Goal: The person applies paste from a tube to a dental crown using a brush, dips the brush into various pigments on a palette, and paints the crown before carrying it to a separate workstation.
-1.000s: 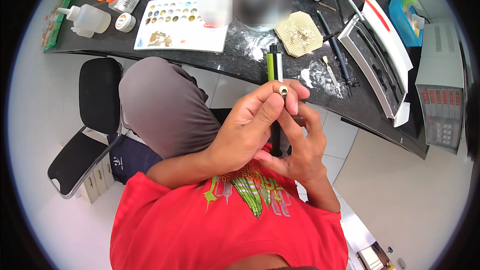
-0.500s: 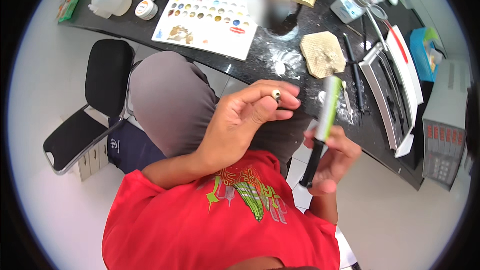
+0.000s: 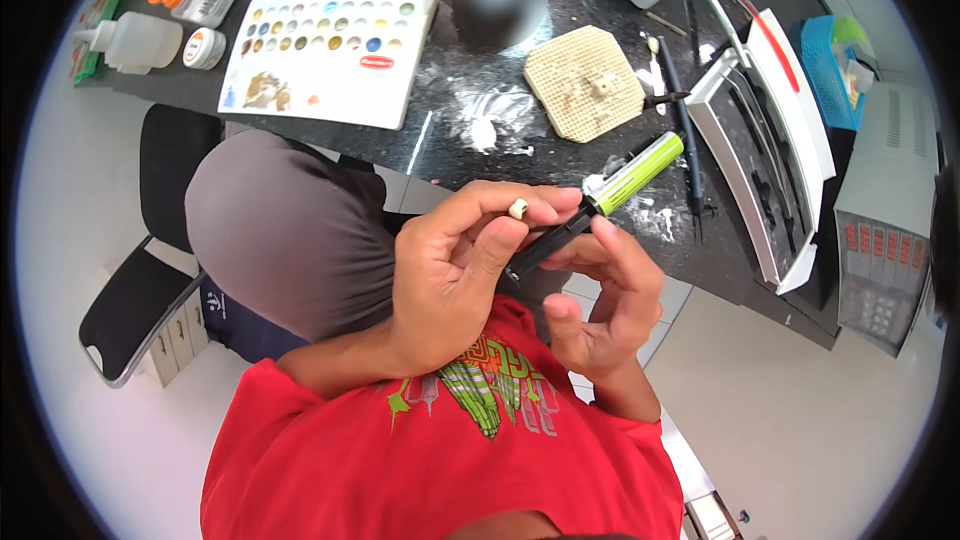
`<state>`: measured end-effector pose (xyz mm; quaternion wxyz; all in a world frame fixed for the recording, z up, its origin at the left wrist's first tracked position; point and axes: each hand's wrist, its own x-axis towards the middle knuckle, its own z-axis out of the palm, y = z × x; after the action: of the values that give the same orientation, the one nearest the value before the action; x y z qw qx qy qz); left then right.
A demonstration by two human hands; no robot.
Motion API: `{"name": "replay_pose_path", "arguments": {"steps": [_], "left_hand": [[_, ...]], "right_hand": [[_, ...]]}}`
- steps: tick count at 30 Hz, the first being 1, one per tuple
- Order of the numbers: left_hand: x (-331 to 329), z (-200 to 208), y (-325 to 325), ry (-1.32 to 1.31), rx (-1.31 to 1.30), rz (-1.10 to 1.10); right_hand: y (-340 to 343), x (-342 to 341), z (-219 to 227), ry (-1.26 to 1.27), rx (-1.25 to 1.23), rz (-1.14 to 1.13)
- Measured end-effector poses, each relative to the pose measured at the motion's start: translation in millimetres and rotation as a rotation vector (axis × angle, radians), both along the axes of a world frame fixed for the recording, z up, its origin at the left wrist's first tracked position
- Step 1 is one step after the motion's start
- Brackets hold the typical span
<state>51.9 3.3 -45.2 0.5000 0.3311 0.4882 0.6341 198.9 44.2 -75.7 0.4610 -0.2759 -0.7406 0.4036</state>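
Observation:
My left hand [image 3: 450, 265] pinches a small cream-coloured dental crown [image 3: 517, 209] between thumb and fingers, with a dark hollow showing in it. A thick green-and-black pen-shaped tool [image 3: 640, 176] slants between my hands, green end away to the upper right, black end by my left palm. The fingers of my right hand [image 3: 610, 290] are against its black part, while the right thumb stands apart from it. My left fingertips are close to the tool too; whether they bear on it is hidden. Beyond them lies a beige pegged firing tray [image 3: 580, 65] with a small piece on it.
A white paint palette [image 3: 345, 90] with coloured wells lies at the left of the black table. White powder [image 3: 482, 132] is scattered near the table's edge. A slim dark brush [image 3: 682, 130] and an open white case [image 3: 710, 110] are at the right. Bottles and jars [image 3: 205, 0] stand at the back.
My right hand has brought the pen-shaped tool left, up against my left hand, and tilted it more flat. The table has shifted leftward in view. The crown stays in my left hand.

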Motion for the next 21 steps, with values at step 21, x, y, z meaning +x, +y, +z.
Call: {"name": "replay_pose_path", "arguments": {"steps": [21], "left_hand": [[15.5,-4.1,-13.5,-0.089,0.138,-0.216]], "right_hand": [[-53.2,19.4,9.6,0.127,-0.142,-0.310]]}}
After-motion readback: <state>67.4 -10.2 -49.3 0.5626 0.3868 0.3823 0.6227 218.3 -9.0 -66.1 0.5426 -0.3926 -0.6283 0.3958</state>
